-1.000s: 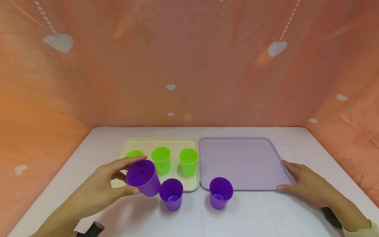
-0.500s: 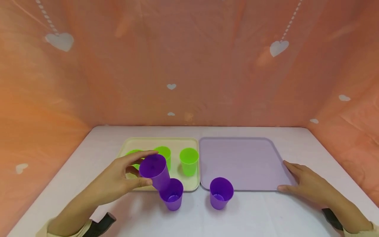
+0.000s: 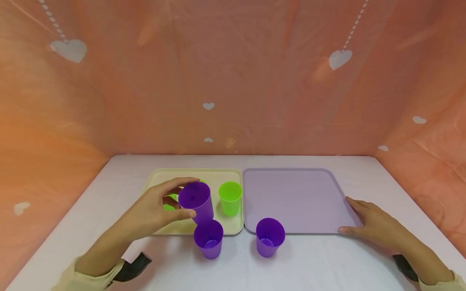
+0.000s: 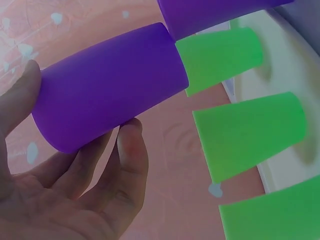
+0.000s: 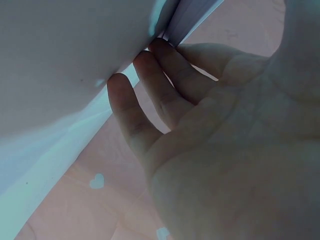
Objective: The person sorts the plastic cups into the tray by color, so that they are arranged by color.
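Note:
My left hand point(image 3: 154, 214) grips a purple cup point(image 3: 204, 210) between thumb and fingers. It is held up over the front of the cream tray point(image 3: 214, 173), just behind a second purple cup point(image 3: 209, 248) on the table. A third purple cup point(image 3: 268, 242) stands before the lilac tray point(image 3: 291, 202). On the cream tray one green cup point(image 3: 230, 202) shows fully; two others are mostly hidden by my left hand in the head view, though the left wrist view shows a green cup point(image 4: 255, 132) among them. My right hand point(image 3: 376, 224) touches the lilac tray's front right corner, fingers fairly straight.
The two trays lie side by side on a white-covered table point(image 3: 309, 262). An orange cloth point(image 3: 233, 81) with white hearts rises behind the table and along both sides. Black straps point(image 3: 132, 268) sit at both wrists.
My left hand has carried the purple cup to the right and slightly away from me, now covering more of the green cups. The right hand stays at the lilac tray's corner.

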The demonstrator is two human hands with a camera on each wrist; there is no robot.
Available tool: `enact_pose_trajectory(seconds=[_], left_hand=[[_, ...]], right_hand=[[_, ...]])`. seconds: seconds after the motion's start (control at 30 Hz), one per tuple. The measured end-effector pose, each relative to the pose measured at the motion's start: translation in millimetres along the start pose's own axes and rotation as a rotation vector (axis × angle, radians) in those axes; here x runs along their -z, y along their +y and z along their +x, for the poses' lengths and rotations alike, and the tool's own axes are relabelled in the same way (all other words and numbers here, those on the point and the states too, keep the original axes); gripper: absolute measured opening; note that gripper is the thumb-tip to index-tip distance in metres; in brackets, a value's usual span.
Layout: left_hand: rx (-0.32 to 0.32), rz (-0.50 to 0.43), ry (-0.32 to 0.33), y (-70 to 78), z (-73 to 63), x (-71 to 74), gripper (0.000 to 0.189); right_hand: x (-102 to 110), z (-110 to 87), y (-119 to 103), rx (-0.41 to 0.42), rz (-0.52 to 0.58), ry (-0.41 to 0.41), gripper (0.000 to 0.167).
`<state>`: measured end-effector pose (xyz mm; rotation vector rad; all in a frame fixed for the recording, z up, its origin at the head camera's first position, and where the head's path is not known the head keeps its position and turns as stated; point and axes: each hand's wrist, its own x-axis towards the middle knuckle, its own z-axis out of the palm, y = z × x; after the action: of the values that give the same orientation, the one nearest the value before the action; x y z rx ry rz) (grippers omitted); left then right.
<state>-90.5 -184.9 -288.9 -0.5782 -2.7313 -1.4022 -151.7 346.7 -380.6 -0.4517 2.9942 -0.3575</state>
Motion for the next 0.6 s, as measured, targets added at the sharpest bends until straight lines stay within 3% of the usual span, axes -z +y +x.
enact_pose_trajectory(seconds=[0.27, 0.6], left_hand=[[-0.021, 0.016, 0.021, 4.5, 13.1, -4.2, 0.064], [0.019, 0.080, 0.026, 8.6, 29.9, -10.5, 0.066]], right_hand=[[0, 0.5, 0, 0.002, 0.000, 0.003, 0.108], [1, 0.6, -1, -0.003, -0.006, -0.002, 0.107]])
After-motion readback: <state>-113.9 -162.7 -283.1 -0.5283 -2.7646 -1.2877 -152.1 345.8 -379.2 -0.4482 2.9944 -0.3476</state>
